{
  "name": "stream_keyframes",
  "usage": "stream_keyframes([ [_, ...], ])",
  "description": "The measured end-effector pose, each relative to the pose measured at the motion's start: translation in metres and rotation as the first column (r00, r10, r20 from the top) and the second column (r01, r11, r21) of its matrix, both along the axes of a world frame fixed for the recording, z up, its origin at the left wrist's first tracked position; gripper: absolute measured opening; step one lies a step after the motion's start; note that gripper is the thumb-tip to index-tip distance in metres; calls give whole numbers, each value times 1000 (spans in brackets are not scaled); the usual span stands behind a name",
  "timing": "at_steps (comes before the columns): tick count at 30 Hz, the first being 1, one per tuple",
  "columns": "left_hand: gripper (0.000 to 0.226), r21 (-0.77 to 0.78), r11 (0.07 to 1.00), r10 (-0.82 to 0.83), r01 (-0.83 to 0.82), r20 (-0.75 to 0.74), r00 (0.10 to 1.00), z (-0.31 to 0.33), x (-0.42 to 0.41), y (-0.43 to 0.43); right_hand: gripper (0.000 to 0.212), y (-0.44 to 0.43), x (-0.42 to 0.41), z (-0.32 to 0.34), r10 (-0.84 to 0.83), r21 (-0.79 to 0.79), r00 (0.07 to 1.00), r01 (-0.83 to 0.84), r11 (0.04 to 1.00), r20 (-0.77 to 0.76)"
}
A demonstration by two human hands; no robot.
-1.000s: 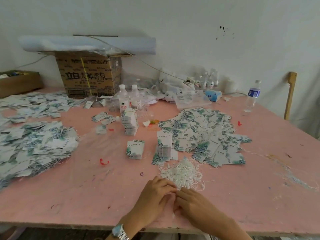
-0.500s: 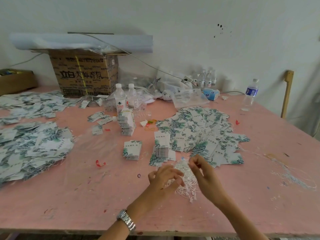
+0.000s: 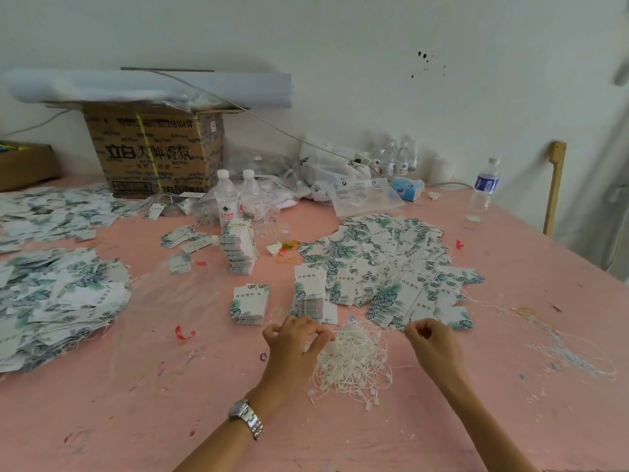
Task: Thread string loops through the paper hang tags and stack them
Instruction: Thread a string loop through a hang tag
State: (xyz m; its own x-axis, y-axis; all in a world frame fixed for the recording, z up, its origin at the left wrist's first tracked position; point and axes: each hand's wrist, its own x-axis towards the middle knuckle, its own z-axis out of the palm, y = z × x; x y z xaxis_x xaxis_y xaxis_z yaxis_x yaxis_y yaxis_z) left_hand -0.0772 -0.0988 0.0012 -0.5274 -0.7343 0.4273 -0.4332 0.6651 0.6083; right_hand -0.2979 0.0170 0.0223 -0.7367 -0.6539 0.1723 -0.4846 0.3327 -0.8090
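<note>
A tangled pile of white string loops (image 3: 354,366) lies on the pink table (image 3: 136,386) between my hands. My left hand (image 3: 294,345) pinches strands at the pile's upper left edge with curled fingers. My right hand (image 3: 430,342) is off to the pile's right, thumb and fingers pinched together on a thin string loop that is barely visible. Just beyond my hands stand two short stacks of leaf-printed paper hang tags (image 3: 250,303) (image 3: 315,298). A taller stack (image 3: 240,250) stands further back. A wide spread of loose tags (image 3: 384,267) lies behind my right hand.
More tags are heaped at the left (image 3: 58,301). A cardboard box (image 3: 153,155), water bottles (image 3: 226,199) (image 3: 483,189), plastic bags and a tissue pack line the back near the wall. Red rubber bands (image 3: 183,333) and loose threads (image 3: 561,356) lie scattered.
Both hands moved from the table's near edge up to the string pile. They have since drawn apart: the right hand pulled away to the right while the left stayed at the pile.
</note>
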Motion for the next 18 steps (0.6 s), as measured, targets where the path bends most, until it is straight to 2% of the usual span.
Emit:
stream_keyframes([
  [3,34,-48,998,32,-34,-35,999,-3,-7,-7,26,-4,-1,2,-29,194,979,69,979,-201],
  [5,37,-72,997,21,-24,-44,999,-4,-13,-10,32,-11,2,11,9,371,915,154,916,-403],
  [6,36,-85,996,16,-20,-49,999,-4,-16,-12,34,-17,6,17,29,410,878,194,891,-478],
  [8,33,-114,993,8,-16,-69,998,-5,-20,-14,28,-31,15,24,49,327,830,163,931,-556],
  [10,31,-150,989,5,-18,-91,996,-6,-23,-18,14,-46,27,24,192,135,831,-142,981,-522],
  [12,27,-186,982,4,-21,-93,996,-6,-24,-23,19,-57,43,22,422,16,803,-458,889,-421],
  [13,26,-209,978,-3,-16,-89,996,-5,-24,-27,22,-62,49,21,518,2,772,-556,831,-367],
  [16,33,-303,953,-10,-21,-102,995,-7,-22,-32,24,-75,59,17,669,-24,713,-688,726,-209],
  [18,41,-347,935,22,-66,-129,991,-8,-20,-34,26,-81,60,15,693,-101,713,-701,705,-110],
])
